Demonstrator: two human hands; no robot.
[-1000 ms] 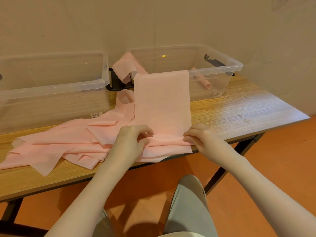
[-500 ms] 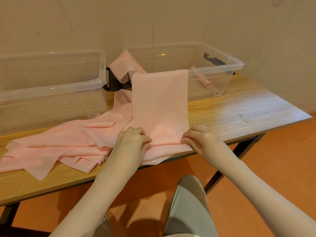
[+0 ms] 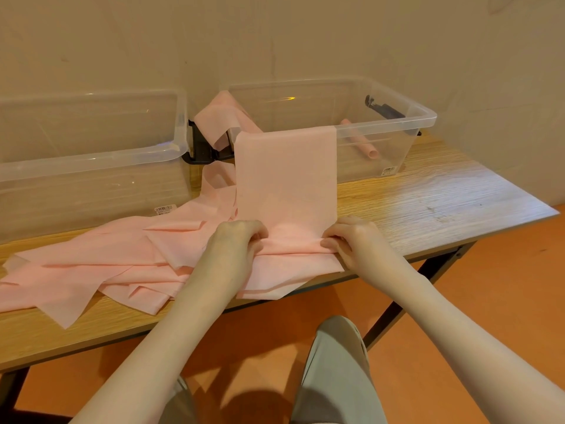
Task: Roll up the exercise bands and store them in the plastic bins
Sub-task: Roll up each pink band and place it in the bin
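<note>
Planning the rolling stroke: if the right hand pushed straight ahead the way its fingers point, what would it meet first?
Probably only more of the pink band that the right hand pinches; beyond, the clear bin it drapes over. Depth is uncertain.

Both forearms reached forward, side by side; the left hand and right hand had fingers curled, pinching.

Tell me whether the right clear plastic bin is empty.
Not empty: right clear plastic bin holds one rolled pink band, and a flat pink band drapes over its front rim.
</note>
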